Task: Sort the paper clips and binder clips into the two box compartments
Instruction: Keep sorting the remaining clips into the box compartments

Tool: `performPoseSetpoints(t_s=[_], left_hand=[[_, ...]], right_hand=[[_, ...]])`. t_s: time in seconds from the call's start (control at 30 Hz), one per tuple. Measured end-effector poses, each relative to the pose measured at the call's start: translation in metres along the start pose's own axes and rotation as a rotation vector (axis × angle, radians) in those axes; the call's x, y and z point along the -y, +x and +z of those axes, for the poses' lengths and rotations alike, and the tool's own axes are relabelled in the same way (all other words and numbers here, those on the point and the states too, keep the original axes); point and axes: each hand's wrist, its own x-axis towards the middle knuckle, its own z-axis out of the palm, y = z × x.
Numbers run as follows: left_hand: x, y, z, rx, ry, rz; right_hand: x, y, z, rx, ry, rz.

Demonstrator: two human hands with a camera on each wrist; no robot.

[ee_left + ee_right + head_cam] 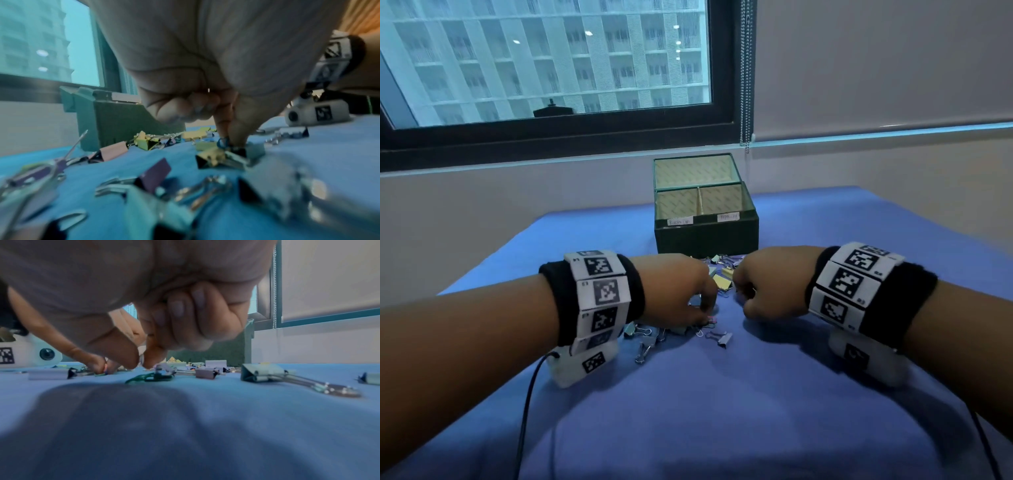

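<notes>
Blue cloth [722, 394] covers the bench in the head view, with the clips [681, 329] scattered between the two hands and a dark box [705, 236] standing just beyond them. The box's lid is up; its two front compartments, each with a white label, show only their pale lining. The left hand [674, 291] and right hand [774, 281] both bend down over the pile, fingers hidden from here.

The left wrist view shows what the head view hides: the left thumb and forefinger [222, 125] pinch down in a narrow grip on a blue paper clip [223, 142] lying among yellow, pink and purple binder clips.

In the right wrist view the right thumb [121, 352] and forefinger meet just above a green paper clip [148, 378]; whether they hold anything I cannot tell. A pale green binder clip [263, 373] lies apart to the right.
</notes>
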Motion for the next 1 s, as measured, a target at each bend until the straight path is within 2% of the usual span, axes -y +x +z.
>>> performPoseSetpoints(t_s=[0.07, 0.17, 0.4, 0.6, 0.7, 0.77, 0.9, 0.93, 1.0], left_hand=[[0.005, 0.0, -0.004, 0.013, -0.059, -0.018], [0.02, 0.007, -0.023, -0.05, -0.129, -0.089], [0.061, 0.075, -0.065, -0.36, -0.23, -0.365], [0.058, 0.122, -0.076, -0.325, -0.341, -0.415], [0.049, 0.13, -0.08, -0.311, -0.573, -0.412], [0.048, 0.127, -0.084, -0.344, -0.635, -0.44], [0.054, 0.095, -0.088, -0.503, -0.54, -0.449], [0.052, 0.081, -0.086, -0.495, -0.468, -0.429], [0.041, 0.05, -0.078, -0.332, -0.272, -0.359]], right_hand=[[-0.002, -0.002, 0.0, 0.007, -0.017, 0.016], [-0.007, -0.004, 0.002, -0.021, -0.046, 0.026], [-0.008, 0.0, 0.005, 0.014, 0.017, -0.021], [-0.009, -0.001, 0.005, 0.041, 0.009, -0.048], [-0.01, -0.001, 0.006, -0.002, 0.001, -0.066], [-0.011, -0.001, 0.006, -0.03, 0.025, -0.07], [-0.017, 0.002, 0.001, -0.095, 0.094, -0.131], [-0.021, 0.004, -0.002, -0.125, 0.12, -0.125], [-0.033, 0.018, -0.016, -0.168, 0.139, -0.075]])
